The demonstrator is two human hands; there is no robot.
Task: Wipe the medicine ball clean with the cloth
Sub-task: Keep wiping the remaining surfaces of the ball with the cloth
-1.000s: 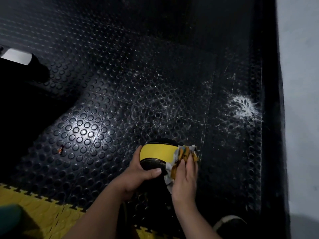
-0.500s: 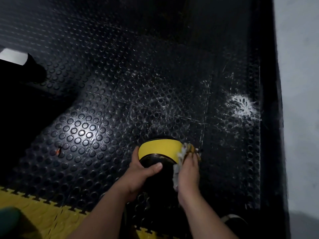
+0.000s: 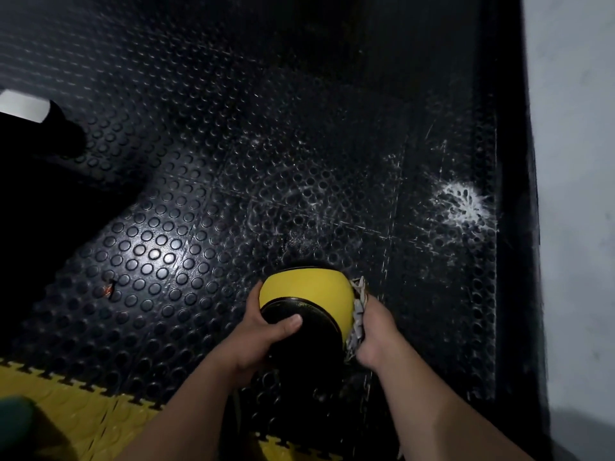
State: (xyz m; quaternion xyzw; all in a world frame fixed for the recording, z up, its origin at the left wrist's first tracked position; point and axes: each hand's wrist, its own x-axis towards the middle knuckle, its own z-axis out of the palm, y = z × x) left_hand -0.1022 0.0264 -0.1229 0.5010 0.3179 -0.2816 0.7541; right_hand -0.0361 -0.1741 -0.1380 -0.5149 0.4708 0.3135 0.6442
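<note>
Medicine ball: the yellow-and-black medicine ball [image 3: 307,297] is held in both hands above the black studded floor mat [image 3: 206,181]; whether it touches the mat cannot be told.
Left hand: the left hand [image 3: 263,331] grips the ball's left side, its thumb lying across the black panel, probably to steady the ball against the rubbing.
Right hand: the right hand [image 3: 374,331] clutches the bunched cloth [image 3: 357,314] and presses it to the ball's right side, so that side is likely the part being wiped.
Cloth: pale and patterned, squeezed between the right palm and the ball.
Mat marks: a white splash mark [image 3: 466,202] lies on the mat, well beyond the ball and to its right.
Yellow tiles: yellow interlocking floor tiles [image 3: 76,404] border the mat, nearer than the ball and to its left.
Containers: none in view.
</note>
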